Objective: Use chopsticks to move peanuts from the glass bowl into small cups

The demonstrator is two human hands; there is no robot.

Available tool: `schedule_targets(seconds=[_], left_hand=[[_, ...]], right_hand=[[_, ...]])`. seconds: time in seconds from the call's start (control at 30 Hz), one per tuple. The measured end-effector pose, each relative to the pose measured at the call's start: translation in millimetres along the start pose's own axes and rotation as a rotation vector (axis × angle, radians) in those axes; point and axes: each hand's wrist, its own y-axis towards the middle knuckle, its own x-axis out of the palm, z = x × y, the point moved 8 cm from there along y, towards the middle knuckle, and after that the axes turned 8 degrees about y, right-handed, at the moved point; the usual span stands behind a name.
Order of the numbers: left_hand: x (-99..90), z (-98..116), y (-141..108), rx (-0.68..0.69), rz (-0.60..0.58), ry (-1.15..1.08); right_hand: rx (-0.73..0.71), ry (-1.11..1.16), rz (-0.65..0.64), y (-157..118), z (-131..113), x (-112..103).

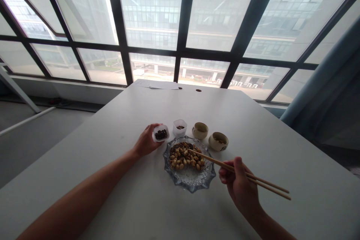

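Observation:
My left hand (146, 141) grips a small clear plastic cup (161, 133) with dark pieces in it, tilted toward me at the left of the glass dish. In my right hand (239, 180) is a pair of wooden chopsticks (264, 183), their tips at the nuts (180, 157). Those nuts, with some dark striped seeds behind them, fill the back part of the scalloped glass dish (194, 185); its front part shows bare glass. Behind the dish stands a second plastic cup (180, 132) holding a few reddish-brown pieces.
Two beige ceramic cups stand behind and right of the dish; the nearer one (215, 146) has pieces inside, the farther one (197, 133) shows none clearly. Papers (157, 84) lie at the far edge of the white table (135, 202). A blue curtain (323, 78) hangs at the right.

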Motion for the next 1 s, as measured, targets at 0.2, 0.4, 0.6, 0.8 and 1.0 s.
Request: schedule_targets(seconds=[0.2,0.4,0.6,0.8,1.0], left_hand=[[1.2,-4.6,-0.3,-0.028,-0.004,0.051],[7.7,-21.8,-1.3,-0.120,-0.035,0.089],[2.2,-18.1,8.7,-0.107,-0.042,0.071],[3.9,36.7,54.5,0.042,-0.102,0.226],[50.4,51.5,82.9,-0.006,-0.435,0.344]], right_hand=[[0.022,0.012,0.004,-0.5,2.3,-1.1],[0.055,0.021,0.033,0.7,5.3,-2.8],[0.045,0.031,0.035,3.3,5.7,-4.3],[0.028,0.036,0.040,9.0,8.4,-9.6],[0.003,0.035,0.044,15.2,5.0,-14.9]])
